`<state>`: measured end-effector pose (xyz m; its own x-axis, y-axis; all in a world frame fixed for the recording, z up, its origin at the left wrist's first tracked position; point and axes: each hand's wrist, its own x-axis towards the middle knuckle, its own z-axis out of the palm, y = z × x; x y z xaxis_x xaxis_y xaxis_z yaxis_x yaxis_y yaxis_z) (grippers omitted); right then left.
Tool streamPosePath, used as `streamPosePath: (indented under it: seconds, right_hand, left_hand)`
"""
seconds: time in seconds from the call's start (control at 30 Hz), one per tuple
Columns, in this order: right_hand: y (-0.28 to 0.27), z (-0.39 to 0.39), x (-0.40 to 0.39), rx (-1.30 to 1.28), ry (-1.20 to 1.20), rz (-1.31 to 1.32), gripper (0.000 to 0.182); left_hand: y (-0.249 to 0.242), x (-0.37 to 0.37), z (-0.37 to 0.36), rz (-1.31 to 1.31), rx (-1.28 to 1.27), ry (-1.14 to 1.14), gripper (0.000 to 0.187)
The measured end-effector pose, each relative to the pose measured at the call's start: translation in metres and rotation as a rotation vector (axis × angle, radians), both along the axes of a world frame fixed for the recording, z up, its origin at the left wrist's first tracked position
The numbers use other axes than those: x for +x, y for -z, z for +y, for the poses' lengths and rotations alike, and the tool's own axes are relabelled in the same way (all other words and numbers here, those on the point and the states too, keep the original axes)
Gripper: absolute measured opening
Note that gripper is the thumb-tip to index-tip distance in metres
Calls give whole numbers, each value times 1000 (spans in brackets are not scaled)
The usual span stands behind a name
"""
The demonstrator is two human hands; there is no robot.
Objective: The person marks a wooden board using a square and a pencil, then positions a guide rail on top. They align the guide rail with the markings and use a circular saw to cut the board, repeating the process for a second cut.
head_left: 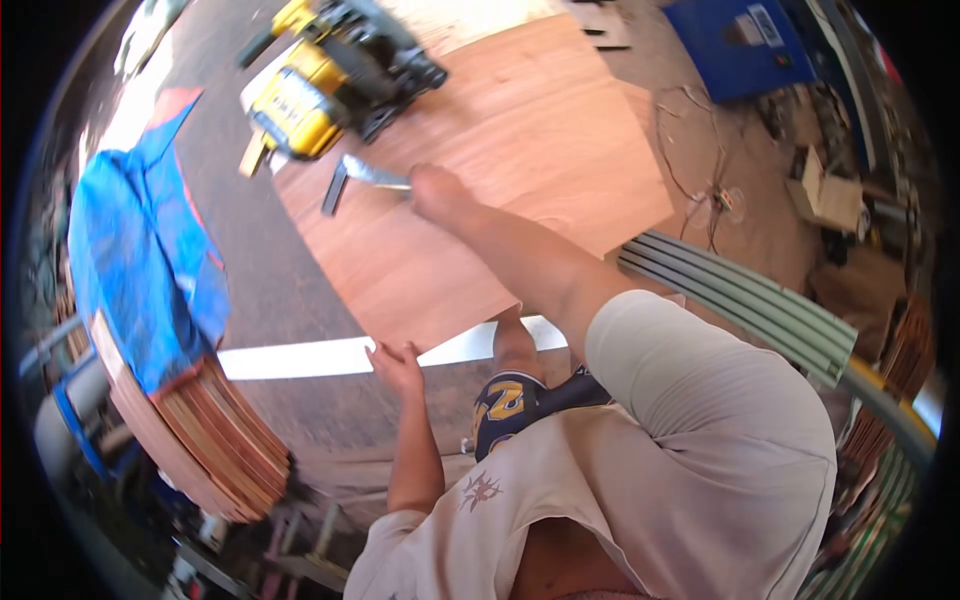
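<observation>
A thin reddish plywood sheet (pixel 400 265) lies in front of me on the worktable. My right hand (pixel 440 195) is closed around the end of a metal blade above it. The blade belongs to a try square (pixel 372 173), whose dark stock angles off to the left, near the sheet's left edge. At the sheet's near corner, my left hand (pixel 398 368) grips the edge with its fingers. Just beyond the square, a yellow and black circular saw (pixel 335 85) rests on the far left part of the plywood.
On the left, a blue tarp (pixel 140 250) drapes over stacked wooden boards (pixel 215 440). Grooved green-grey profiles (pixel 740 300) lie to the right. Farther off are a blue box (pixel 740 45), a cardboard box (pixel 830 195) and loose wires (pixel 715 195). A bright white strip (pixel 295 361) crosses under the near edge.
</observation>
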<state>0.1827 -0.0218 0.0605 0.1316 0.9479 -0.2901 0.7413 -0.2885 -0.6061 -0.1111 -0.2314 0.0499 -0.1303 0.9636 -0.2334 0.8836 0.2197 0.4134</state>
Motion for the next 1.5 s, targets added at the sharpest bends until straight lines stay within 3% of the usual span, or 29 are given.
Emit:
streamPosePath:
  seconds: [0.1,0.17,0.23,0.3,0.4,0.47,0.53,0.57,0.63,0.67,0.73,0.8,0.93,1.0,1.03,1.1,1.17,1.23,1.3,1.37,1.4,1.47,1.5]
  right_hand:
    - [-18,-20,17,0,-85,-163,31]
    - [-20,-47,34,26,-120,25,34]
    - [-33,-73,51,-247,-153,178,36]
    - [-30,-112,74,-427,-203,690,36]
    - [-54,-189,85,-355,203,1145,30]
    - [-91,-219,110,-369,345,1317,25]
    - [-123,-243,140,-557,370,1357,18]
    - [-128,-253,155,-542,385,1372,18]
    - [-131,-272,184,-576,538,1663,23]
    - [-128,-284,199,-562,547,1680,23]
    - [-111,-311,229,-155,795,1591,32]
    - [-76,-339,238,90,1072,943,34]
    - [-35,-396,244,-4,1152,979,27]
    - [-29,-406,251,-18,1330,1302,18]
    - [-24,-407,257,-23,1337,1313,18]
    - [-7,-401,280,112,1366,1283,17]
    - [15,-385,294,228,1483,1228,21]
    - [30,-374,306,208,1487,1203,21]
    - [48,-365,314,197,1468,1217,23]
    - [55,-355,313,166,1444,1241,23]
    - [57,-350,310,140,1414,1259,23]
    - [61,-346,303,147,1398,1270,24]
    - [61,-346,301,149,1408,1274,24]
  left_hand:
    - [-13,20,39,3,83,60,67]
    - [-28,48,65,-1,145,97,70]
    - [-37,80,88,2,177,246,74]
    - [-31,104,101,-22,230,456,83]
    - [-30,148,103,29,202,615,87]
    - [-15,168,98,4,248,681,78]
    - [-8,192,95,-125,170,961,56]
    - [-8,210,88,-119,168,983,56]
    - [-19,251,62,-155,-115,910,34]
    - [-25,270,52,-144,-119,928,34]
    - [-38,309,32,-376,-430,988,30]
    - [-47,346,3,-594,-764,789,31]
    - [-41,416,-40,-627,-1057,738,34]
    - [-39,451,-55,-660,-1107,843,35]
    - [-37,468,-54,-648,-1114,840,35]
    - [-30,500,-47,-393,-1085,953,34]
    - [-7,510,-39,-326,-530,1079,35]
    - [-28,527,-10,-306,-356,880,38]
    - [1,519,38,-324,147,1028,46]
    - [2,512,84,-86,222,1046,71]
    - [-2,512,94,-80,216,1048,71]
    - [-17,523,110,372,-21,837,108]
    - [-22,529,114,374,-25,836,108]
